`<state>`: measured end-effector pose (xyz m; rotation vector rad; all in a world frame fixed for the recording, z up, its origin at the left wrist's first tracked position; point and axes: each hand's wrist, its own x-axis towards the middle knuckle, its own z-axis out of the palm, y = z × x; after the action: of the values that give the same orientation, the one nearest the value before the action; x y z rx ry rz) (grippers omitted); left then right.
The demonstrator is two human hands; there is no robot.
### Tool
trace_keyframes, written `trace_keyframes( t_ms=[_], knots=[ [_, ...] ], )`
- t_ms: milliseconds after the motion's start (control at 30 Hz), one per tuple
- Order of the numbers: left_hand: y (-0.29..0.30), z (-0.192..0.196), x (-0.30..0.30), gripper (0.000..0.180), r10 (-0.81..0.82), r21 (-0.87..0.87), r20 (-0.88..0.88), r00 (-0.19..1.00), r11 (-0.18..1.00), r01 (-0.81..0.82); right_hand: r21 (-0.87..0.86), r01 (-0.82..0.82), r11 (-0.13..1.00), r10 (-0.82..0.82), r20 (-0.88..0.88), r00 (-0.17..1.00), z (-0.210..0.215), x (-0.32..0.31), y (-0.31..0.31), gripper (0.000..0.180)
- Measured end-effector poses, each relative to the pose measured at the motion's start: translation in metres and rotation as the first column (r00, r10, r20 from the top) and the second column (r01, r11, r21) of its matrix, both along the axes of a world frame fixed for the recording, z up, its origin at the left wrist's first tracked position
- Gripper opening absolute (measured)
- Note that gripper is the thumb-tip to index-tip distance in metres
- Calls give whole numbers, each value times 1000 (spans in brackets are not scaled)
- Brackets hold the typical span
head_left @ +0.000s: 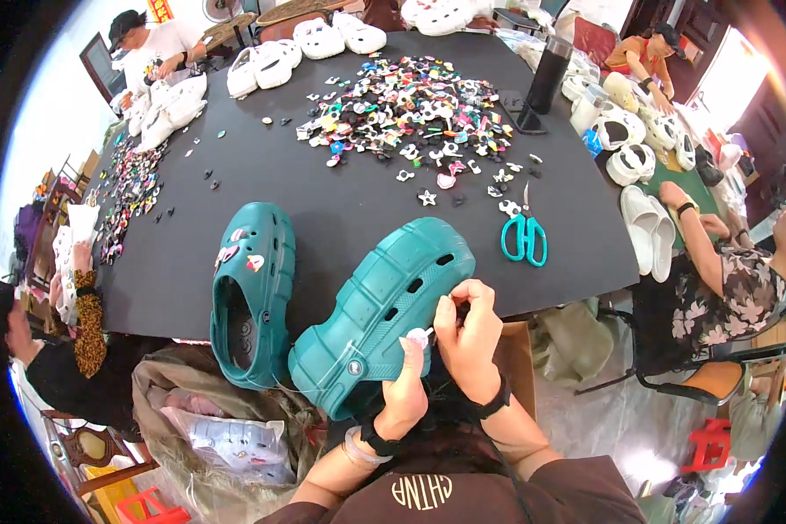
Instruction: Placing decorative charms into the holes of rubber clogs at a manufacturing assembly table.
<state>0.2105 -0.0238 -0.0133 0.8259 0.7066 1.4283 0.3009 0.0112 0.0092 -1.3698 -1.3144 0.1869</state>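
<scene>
The green clog [371,301] is held tilted on its side over the near edge of the black table [341,196], toe pointing away, thick segmented sole facing left. Dark oval vents line its exposed side; a small whitish piece [420,335] shows against its upper.

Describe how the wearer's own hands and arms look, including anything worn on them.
The left hand and right hand are gloveless. The left wrist wears a black wristband and a pale, translucent-looking round bangle; the right wrist has a black strap. Loose dark-brown short sleeves leave the forearms uncovered.
</scene>
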Motion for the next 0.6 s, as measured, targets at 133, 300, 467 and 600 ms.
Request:
trace_keyframes(
  t_ms=[133, 300, 467, 600],
  knots=[
    [5, 10, 6, 35, 58, -96, 77, 995, 994, -50, 43, 71, 997, -75, 98, 992, -6, -1, 6, 11],
    [7, 11, 8, 33, 75, -124, 114, 991, 990, -61, 70, 74, 995, -80, 86, 993, -7, -2, 9, 10],
    [13, 15, 2, 36, 123, -213, 94, 988, 972, -100, -27, 31, 999, -35, -170, 985, -8, -5, 6, 16],
    [15, 19, -1, 41, 102, -206, 152, 983, 976, -70, 9, -92, 996, 86, -454, 887, -9, -7, 11, 16]
  ],
)
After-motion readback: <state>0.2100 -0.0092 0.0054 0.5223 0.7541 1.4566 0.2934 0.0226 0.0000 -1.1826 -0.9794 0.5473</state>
